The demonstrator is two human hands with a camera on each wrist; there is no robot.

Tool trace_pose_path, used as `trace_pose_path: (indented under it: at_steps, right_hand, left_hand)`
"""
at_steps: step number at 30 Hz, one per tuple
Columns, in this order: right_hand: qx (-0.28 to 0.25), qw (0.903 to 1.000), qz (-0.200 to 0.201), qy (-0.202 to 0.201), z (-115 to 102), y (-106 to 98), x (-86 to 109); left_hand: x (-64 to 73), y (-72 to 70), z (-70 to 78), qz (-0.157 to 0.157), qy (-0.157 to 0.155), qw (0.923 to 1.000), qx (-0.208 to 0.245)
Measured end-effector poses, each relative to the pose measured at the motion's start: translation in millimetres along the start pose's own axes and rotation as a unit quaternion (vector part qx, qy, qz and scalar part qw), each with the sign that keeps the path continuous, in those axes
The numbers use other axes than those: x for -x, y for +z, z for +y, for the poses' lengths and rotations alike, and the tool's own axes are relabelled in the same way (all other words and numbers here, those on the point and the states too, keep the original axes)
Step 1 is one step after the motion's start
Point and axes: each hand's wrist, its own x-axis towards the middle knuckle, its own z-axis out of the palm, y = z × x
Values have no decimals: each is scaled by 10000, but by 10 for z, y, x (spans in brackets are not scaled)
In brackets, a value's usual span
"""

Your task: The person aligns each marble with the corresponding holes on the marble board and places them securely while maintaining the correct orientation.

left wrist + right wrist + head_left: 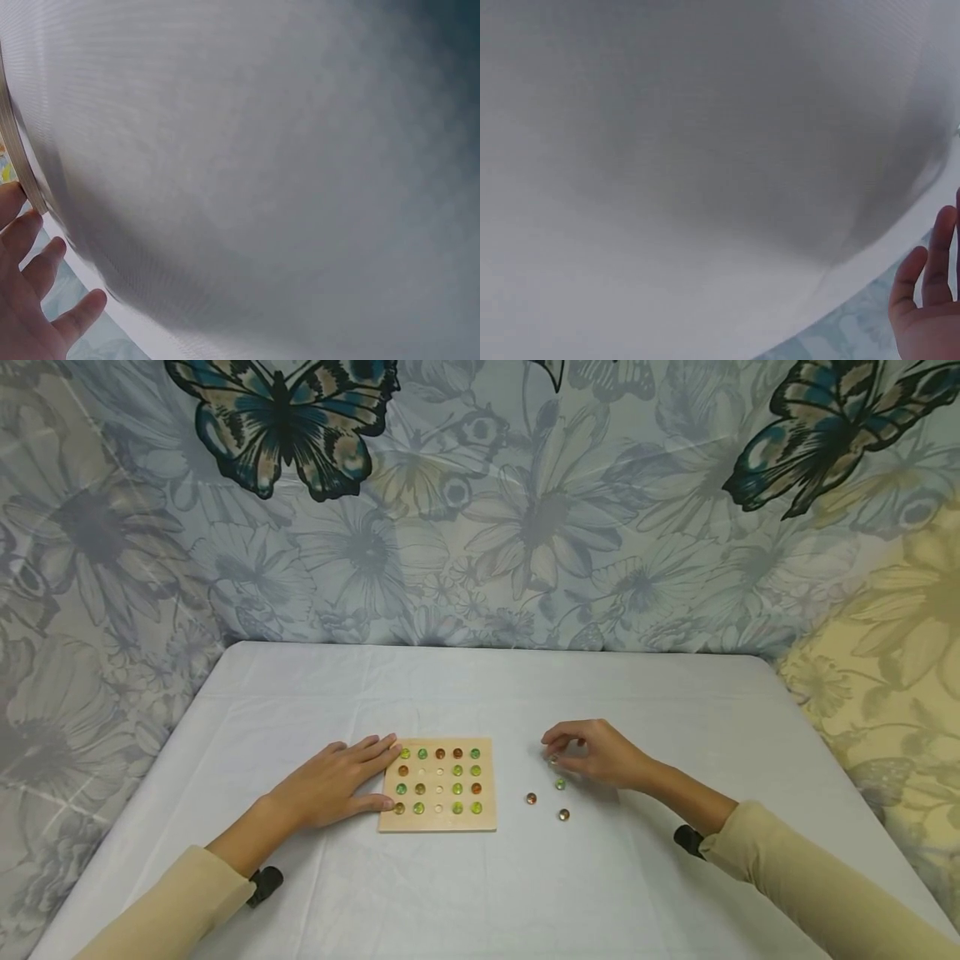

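A pale wooden board [486,821] lies flat on the white table, with rows of green, amber and brown glass gems in its round hollows. Several hollows around its middle show bare wood. Across the board's left edge rests my left hand [337,781], fingers straight and spread, thumb near the lower left corner. Right of the board, my right hand [603,756] reaches down with bent fingers. Its thumb and index fingertips are right at a small glass gem [552,760]; I cannot tell whether they pinch it. Closest to that hand lies a green gem [560,784].
Two brownish gems, one [531,798] nearer the board and another [564,815] closer to me, lie loose on the white cloth [622,885]. Behind the table hangs a floral fabric [540,527] with butterflies. Both wrist views show mostly blurred white cloth.
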Motion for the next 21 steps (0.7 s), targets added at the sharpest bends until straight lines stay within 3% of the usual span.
trace_pose_path:
  at_steps: [10, 21]
  right_hand:
    - [-113, 9998, -52, -179, -170, 30, -113]
    - [-301, 9987, -283, -284, -402, 208, -324]
  left_hand:
    - [-12, 7, -6, 13, 28, 10000, -67]
    - [-8, -10, 7, 14, 60, 10000, -32]
